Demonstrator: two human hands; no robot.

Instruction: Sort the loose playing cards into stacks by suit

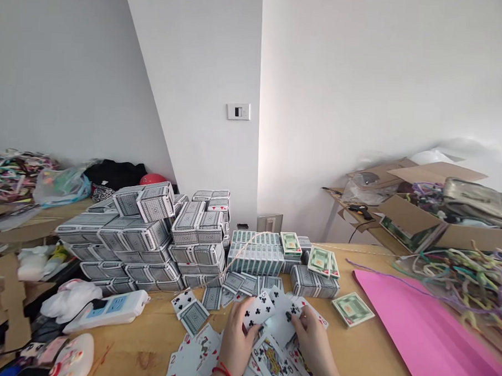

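My left hand [239,334], with a red cord at the wrist, is closed on a five of clubs card [260,308]. Close to its right, my right hand [309,333] pinches another black-suited card [281,322] by its right part. Under and around both hands lie loose playing cards, among them a queen card [272,359] below the held cards. More face-up cards [197,355] spread to the left of my left hand. A face-down card [194,317] lies farther left.
Stacked grey-patterned card bundles [144,236] stand at the back left. Green card boxes [256,253] sit behind my hands, one box [353,309] to the right. A white power strip [108,312] is left; pink sheet [427,340] and tangled yarn [475,281] are right.
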